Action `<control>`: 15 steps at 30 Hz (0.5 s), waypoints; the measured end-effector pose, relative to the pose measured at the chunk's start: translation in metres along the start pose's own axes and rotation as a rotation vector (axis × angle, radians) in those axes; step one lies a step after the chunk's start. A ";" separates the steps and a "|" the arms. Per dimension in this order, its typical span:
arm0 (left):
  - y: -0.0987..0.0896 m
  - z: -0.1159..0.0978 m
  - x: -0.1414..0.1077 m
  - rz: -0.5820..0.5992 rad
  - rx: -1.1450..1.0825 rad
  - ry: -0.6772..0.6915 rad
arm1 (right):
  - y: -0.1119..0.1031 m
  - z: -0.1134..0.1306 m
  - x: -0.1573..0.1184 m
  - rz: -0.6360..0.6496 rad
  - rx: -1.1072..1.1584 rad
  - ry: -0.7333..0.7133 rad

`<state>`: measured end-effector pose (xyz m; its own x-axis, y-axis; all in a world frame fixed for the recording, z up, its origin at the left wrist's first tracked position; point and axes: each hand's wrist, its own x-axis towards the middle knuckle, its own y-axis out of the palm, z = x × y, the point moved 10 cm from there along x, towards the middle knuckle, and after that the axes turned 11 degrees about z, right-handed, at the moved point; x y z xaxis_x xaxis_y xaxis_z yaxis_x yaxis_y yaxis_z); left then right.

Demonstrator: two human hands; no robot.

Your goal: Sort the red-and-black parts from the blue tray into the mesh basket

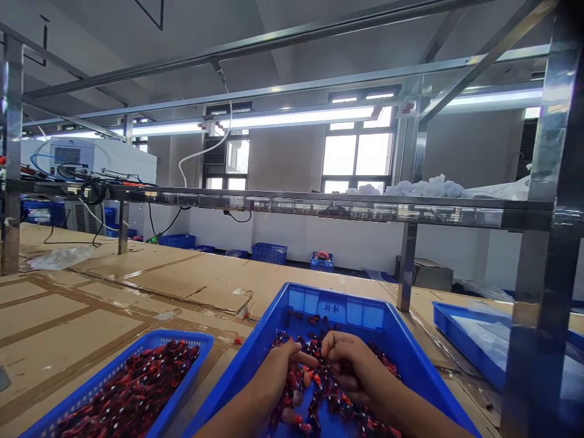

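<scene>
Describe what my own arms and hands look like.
The left hand and the right hand are both bare, with no gloves. The left forearm and right forearm are uncovered as far as they show, with no sleeve, watch or bracelet in view. No markings can be made out.

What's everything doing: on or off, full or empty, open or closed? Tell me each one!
Basket: filled with red and dark pieces.
Big tray: open, partly filled.
Left hand: fingers partly bent; can't tell if holding anything.
Right hand: fingers curled; can't tell either.
Light: on.
Side tray: open, white plastic inside.
</scene>
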<state>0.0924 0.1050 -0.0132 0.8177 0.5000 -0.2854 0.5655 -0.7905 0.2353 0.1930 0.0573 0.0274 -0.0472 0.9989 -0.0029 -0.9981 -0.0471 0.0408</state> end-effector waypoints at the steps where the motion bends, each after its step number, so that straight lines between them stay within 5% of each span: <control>1: 0.000 -0.001 0.000 -0.009 0.022 0.014 | -0.002 0.002 0.001 -0.037 -0.148 -0.011; 6: 0.001 -0.003 0.001 -0.033 0.100 0.067 | 0.024 0.021 -0.007 -0.068 -0.789 -0.182; 15: 0.006 -0.006 -0.001 -0.019 0.116 0.056 | 0.036 0.039 -0.018 -0.100 -0.913 -0.328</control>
<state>0.0958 0.1025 -0.0056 0.8133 0.5320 -0.2356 0.5675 -0.8146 0.1198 0.1599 0.0377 0.0679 -0.0852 0.9438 0.3194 -0.6506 0.1901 -0.7352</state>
